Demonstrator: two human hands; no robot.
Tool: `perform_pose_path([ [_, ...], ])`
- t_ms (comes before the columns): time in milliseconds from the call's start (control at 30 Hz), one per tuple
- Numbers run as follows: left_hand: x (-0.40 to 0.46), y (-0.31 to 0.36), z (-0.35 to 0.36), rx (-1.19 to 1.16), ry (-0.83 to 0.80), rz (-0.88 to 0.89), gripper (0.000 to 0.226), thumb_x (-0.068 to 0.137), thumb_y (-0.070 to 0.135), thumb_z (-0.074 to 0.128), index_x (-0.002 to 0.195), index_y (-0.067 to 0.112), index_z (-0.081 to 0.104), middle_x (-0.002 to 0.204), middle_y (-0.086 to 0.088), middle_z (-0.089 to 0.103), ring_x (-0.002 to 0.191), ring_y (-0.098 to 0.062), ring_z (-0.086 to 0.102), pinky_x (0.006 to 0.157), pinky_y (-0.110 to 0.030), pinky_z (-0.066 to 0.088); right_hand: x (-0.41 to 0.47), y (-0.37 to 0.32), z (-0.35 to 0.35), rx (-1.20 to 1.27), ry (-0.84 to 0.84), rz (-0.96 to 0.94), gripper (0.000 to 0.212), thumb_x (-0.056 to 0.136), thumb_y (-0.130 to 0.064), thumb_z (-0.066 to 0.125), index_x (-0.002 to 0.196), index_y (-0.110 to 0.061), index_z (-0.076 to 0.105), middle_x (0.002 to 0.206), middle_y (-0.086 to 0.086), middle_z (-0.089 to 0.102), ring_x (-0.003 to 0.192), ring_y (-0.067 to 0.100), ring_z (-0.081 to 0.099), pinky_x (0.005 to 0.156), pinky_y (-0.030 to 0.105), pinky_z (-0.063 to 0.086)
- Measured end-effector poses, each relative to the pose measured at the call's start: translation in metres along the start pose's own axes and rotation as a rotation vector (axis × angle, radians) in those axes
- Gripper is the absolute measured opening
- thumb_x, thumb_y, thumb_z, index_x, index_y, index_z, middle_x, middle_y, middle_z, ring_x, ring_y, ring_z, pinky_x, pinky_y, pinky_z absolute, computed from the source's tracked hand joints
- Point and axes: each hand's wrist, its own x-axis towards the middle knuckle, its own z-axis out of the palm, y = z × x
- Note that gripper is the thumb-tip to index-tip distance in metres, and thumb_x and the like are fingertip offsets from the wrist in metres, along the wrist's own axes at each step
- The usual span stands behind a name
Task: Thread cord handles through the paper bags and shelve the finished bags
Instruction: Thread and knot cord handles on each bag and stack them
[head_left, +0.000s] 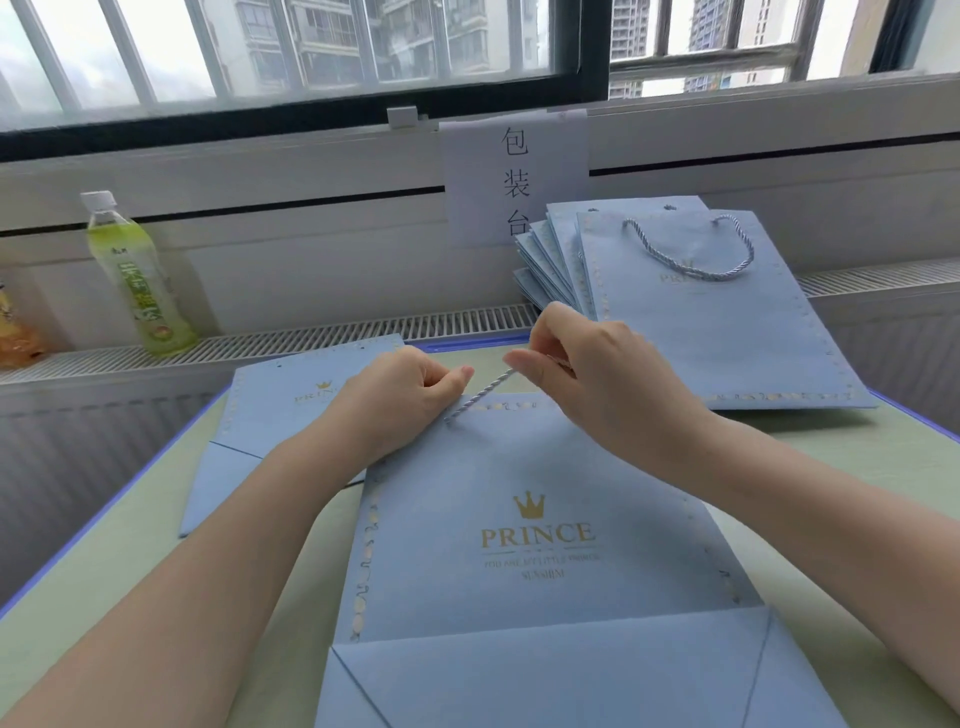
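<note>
Threading a twisted cord (480, 396) through the top edge of the flat blue bag (540, 519) that lies in the middle of the green table (130, 545), mouth end away from the person, folded bottom nearest. Right hand (597, 374) pinches the upper end of the cord between thumb and fingertips, raised above the bag's edge, probably to draw it taut and pull it through. Left hand (402, 400) has fingers curled at the bag's top left corner, pressing that edge down near where the cord's lower end meets the paper; likely steadying the hole, though whether it grips the paper or only the cord I cannot tell. Cord runs slantwise between the two hands.

Count: one bag in work. One bag without a handle (291, 405) lies flat just to its left, partly under the left forearm; more may lie beneath, not clear. Finished stack (727, 322) leans fanned against the window ledge, back right, near at hand; top one shows one looped handle (696, 254); about six edges show, exact number uncertain. One green drink bottle (137, 275) stands on the ledge at left. One paper sign (517, 176) hangs under the window. No shelf in sight
</note>
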Motion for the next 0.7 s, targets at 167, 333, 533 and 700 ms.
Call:
perform_pose_path([
  [167, -0.002, 0.002, -0.001, 0.228, -0.098, -0.150, 0.053, 0.098, 0.043, 0.039, 0.054, 0.018, 0.022, 0.049, 0.000, 0.026, 0.048, -0.019, 0.027, 0.050, -0.029, 0.019, 0.005, -0.002, -0.010, 0.375, 0.223, 0.085, 0.016, 0.094, -0.025, 0.056, 0.081, -0.017, 0.051, 0.054, -0.009, 0.040, 0.050, 0.008, 0.036, 0.051, 0.019, 0.032],
  [333, -0.003, -0.002, -0.009, 0.473, -0.365, -0.303, 0.044, 0.098, 0.044, 0.038, 0.066, 0.014, 0.042, 0.063, 0.000, 0.044, 0.066, -0.021, 0.046, 0.063, -0.027, 0.033, 0.013, 0.001, -0.024, 0.510, 0.424, 0.109, 0.018, 0.095, -0.020, 0.054, 0.080, -0.029, 0.047, 0.061, -0.007, 0.043, 0.052, 0.004, 0.036, 0.053, 0.014, 0.031],
  [533, -0.004, 0.008, -0.018, 0.540, -0.200, -0.292, 0.042, 0.097, 0.051, 0.034, 0.081, 0.016, 0.050, 0.073, 0.003, 0.068, 0.071, -0.017, 0.063, 0.071, -0.028, 0.044, 0.009, -0.001, -0.015, 0.567, 0.239, 0.116, 0.013, 0.096, -0.011, 0.050, 0.091, -0.021, 0.057, 0.068, -0.013, 0.055, 0.059, 0.003, 0.049, 0.058, 0.016, 0.039],
  [700, -0.009, 0.046, -0.011, -0.479, -0.093, 0.038, 0.049, 0.091, 0.048, 0.038, 0.090, 0.006, 0.063, 0.070, 0.001, 0.069, 0.064, -0.008, 0.062, 0.062, -0.019, 0.047, 0.002, -0.006, -0.003, 0.445, 0.055, 0.055, 0.010, 0.092, -0.009, 0.056, 0.093, -0.018, 0.060, 0.067, -0.016, 0.058, 0.064, 0.010, 0.055, 0.065, 0.026, 0.048],
])
